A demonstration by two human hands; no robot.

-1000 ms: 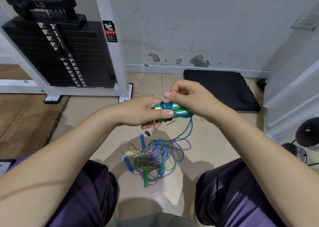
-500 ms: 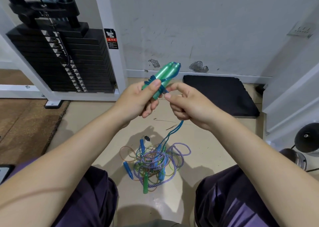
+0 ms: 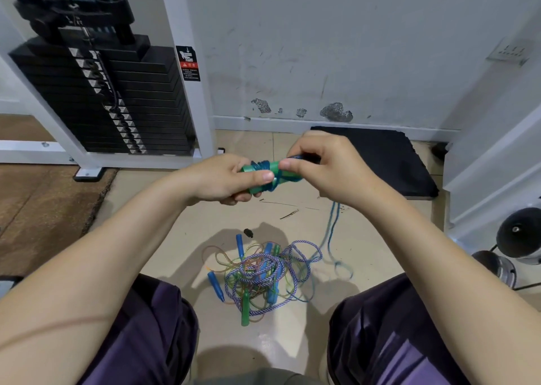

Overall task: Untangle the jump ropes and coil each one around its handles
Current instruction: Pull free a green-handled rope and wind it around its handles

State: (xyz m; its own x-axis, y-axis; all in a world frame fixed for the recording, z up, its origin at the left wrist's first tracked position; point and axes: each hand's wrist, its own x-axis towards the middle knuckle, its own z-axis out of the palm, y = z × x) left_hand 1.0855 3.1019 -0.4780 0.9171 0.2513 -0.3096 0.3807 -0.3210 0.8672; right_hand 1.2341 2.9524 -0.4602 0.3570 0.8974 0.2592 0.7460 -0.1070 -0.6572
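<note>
My left hand (image 3: 225,179) grips a pair of green jump-rope handles (image 3: 263,177), held level at chest height with several turns of blue rope round them. My right hand (image 3: 325,165) pinches that blue rope (image 3: 332,232) at the handles' right end; the loose tail hangs down to the floor. Between my knees lies a tangled pile of ropes (image 3: 260,276): a purple-and-white braided cord, thin coloured cords, blue handles (image 3: 215,285) and a green handle (image 3: 245,308).
A black weight stack (image 3: 111,100) in a white frame stands at the left by the wall. A black foam pad (image 3: 380,162) lies on the floor at the right. Dumbbell ends (image 3: 518,235) sit at the far right. A brown mat (image 3: 44,209) covers the floor at the left.
The green handles came down from a raised, tilted pose to level. My right hand carried the blue rope round them to their right end, and the hanging tail swung right.
</note>
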